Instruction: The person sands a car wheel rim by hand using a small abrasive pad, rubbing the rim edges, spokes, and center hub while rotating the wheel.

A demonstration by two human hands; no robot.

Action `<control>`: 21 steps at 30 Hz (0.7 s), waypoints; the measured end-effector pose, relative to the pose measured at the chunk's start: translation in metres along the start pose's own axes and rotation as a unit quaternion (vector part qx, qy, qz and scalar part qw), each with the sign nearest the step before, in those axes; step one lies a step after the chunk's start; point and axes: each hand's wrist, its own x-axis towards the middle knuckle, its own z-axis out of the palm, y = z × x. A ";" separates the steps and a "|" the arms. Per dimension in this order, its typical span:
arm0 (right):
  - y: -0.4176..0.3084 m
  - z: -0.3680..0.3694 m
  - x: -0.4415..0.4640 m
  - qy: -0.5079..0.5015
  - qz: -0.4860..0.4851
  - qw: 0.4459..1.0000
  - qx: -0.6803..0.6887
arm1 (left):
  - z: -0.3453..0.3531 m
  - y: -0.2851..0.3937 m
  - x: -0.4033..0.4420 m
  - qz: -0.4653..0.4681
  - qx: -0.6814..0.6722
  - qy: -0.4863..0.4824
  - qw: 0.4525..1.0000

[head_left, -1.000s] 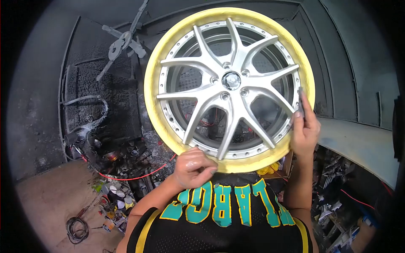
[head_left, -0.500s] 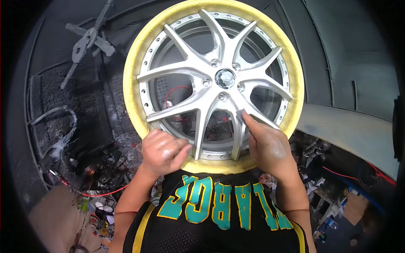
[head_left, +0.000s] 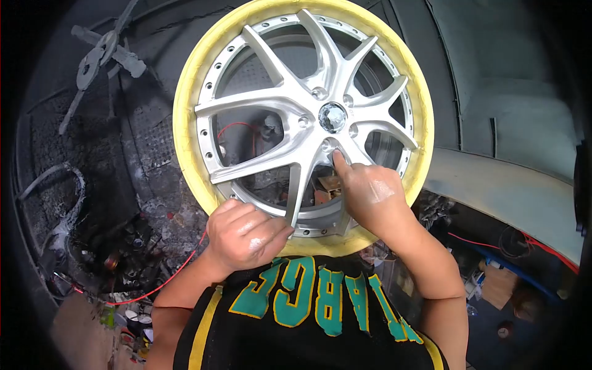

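A silver alloy wheel (head_left: pixel 280 98) with split spokes fills the upper middle, its outer lip (head_left: pixel 188 145) covered in yellow. At its hub sits a shiny faceted centre piece (head_left: pixel 333 117), ringed by bolt holes. My left hand (head_left: pixel 243 234) is closed at the lower left of the lip, its thumb against a spoke end. My right hand (head_left: pixel 373 194) reaches over a lower spoke, index fingertip pressed beside the bolt hole just below the hub. The small grey piece of sandpaper under that finger is hidden now by the hand.
Red hose (head_left: pixel 163 287) runs across the cluttered floor at lower left. A dust-covered cross-shaped bracket (head_left: pixel 105 55) stands at upper left. To the right is a pale ledge (head_left: pixel 493 185), with a cardboard piece (head_left: pixel 498 285) and red cables (head_left: pixel 542 243) below it.
My right hand has slid up the spoke towards the hub, from mid-spoke to the bolt hole. My left thumb has come onto the spoke end. The view has shifted slightly.
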 end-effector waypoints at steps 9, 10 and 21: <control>-0.004 -0.013 0.006 -0.023 -0.020 0.999 -0.015 | -0.006 -0.005 0.004 0.013 -0.001 0.013 1.000; -0.006 -0.016 0.007 -0.054 -0.007 0.998 -0.015 | -0.008 -0.004 0.004 0.014 0.003 0.003 1.000; -0.015 -0.036 -0.013 -0.156 0.025 0.986 0.058 | -0.006 -0.005 0.004 0.016 0.014 -0.015 1.000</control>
